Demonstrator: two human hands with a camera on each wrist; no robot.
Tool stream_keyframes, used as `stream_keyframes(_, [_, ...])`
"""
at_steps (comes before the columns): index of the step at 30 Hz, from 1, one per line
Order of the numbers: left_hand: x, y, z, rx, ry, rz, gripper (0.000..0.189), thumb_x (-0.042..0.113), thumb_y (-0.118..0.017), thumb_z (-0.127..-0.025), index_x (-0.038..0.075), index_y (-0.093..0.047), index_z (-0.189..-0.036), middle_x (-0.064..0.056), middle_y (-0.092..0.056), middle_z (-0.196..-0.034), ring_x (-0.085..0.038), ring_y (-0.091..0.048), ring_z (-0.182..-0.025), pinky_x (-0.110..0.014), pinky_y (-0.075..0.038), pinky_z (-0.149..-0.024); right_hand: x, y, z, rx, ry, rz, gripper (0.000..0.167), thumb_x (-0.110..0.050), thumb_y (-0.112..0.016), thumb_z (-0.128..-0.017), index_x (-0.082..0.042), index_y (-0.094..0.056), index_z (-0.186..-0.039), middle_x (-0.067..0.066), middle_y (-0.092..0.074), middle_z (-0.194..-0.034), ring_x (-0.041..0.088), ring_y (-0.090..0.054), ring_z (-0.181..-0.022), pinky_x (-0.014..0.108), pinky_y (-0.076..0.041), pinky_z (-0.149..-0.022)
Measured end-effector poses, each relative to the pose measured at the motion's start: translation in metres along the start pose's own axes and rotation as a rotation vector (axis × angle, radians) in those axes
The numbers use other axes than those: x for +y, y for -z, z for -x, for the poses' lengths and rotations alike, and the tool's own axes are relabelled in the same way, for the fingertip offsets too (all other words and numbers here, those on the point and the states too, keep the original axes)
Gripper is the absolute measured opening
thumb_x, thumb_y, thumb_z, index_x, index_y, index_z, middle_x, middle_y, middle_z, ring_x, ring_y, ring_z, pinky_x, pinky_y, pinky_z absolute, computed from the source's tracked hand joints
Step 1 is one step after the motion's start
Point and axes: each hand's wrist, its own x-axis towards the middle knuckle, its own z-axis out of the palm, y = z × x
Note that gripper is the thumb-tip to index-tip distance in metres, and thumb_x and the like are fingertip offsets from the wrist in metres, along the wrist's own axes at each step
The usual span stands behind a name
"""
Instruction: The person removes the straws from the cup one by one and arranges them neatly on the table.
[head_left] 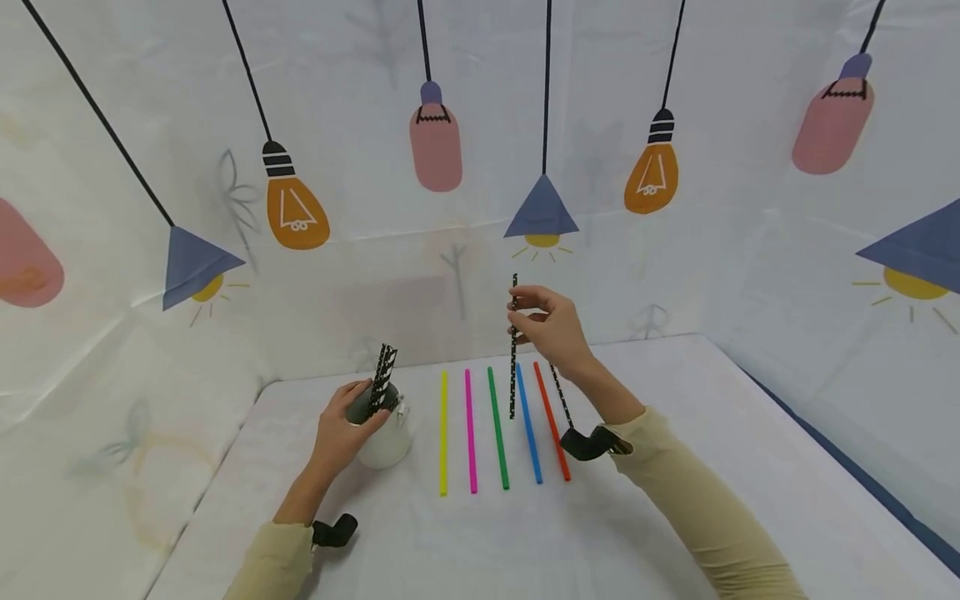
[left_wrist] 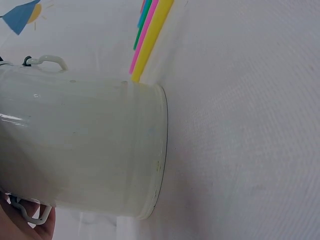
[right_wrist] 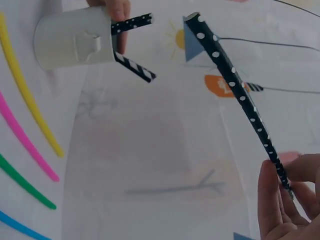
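Evidently both hands are occupied: the right hand pinches a dotted black straw near its upper end, thumb and fingertips closed on it, and the left hand is curled round the rim of a white pot. The held straw hangs nearly upright and, in the head view, shows between the green and blue straws. The pot stands on the left part of the tabletop, with black-and-white straws leaning out of its mouth. Two are distinct in the right wrist view, one spotted and one striped; whether more sit inside cannot be told.

To the pot's right lie five coloured straws, set apart in a row: yellow, pink, green, blue and red. Beyond the red one shows another dotted strip, its lower end hidden by the right wrist camera. Behind everything hangs a white cloth printed with lamps.
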Motion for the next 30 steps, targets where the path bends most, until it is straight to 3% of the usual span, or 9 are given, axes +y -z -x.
stream_keyframes(7, [0.003, 0.0, 0.001, -0.003, -0.003, 0.013, 0.068, 0.026, -0.079, -0.082, 0.0, -0.051, -0.139, -0.014, -0.046, -0.138, -0.035, -0.039, -0.131, -0.06, -0.03, -0.104, 0.022, 0.03, 0.003, -0.007, -0.173, 0.043, 0.043, -0.005, -0.069, -0.089, -0.001, -0.053, -0.129, 0.02, -0.061, -0.112, 0.031, -0.067, -0.087, 0.037, -0.058, -0.068])
stream_keyframes(20, [0.003, 0.001, 0.0, -0.01, 0.012, 0.0, 0.068, 0.027, -0.078, -0.083, 0.001, -0.051, -0.14, -0.014, -0.046, -0.138, -0.035, -0.039, -0.131, -0.061, -0.03, -0.104, 0.077, 0.071, 0.009, 0.036, -0.31, 0.218, 0.041, -0.009, -0.069, -0.091, 0.002, -0.058, -0.128, 0.022, -0.061, -0.113, 0.035, -0.066, -0.091, 0.036, -0.058, -0.07])
stream_keyframes(30, [0.005, 0.001, 0.001, 0.0, 0.008, 0.006, 0.067, 0.027, -0.079, -0.082, 0.002, -0.053, -0.138, -0.014, -0.047, -0.137, -0.035, -0.04, -0.13, -0.06, -0.03, -0.104, 0.122, 0.088, 0.017, 0.066, -0.419, 0.291, 0.041, -0.01, -0.07, -0.09, 0.004, -0.058, -0.127, 0.024, -0.062, -0.112, 0.031, -0.067, -0.089, 0.035, -0.058, -0.07])
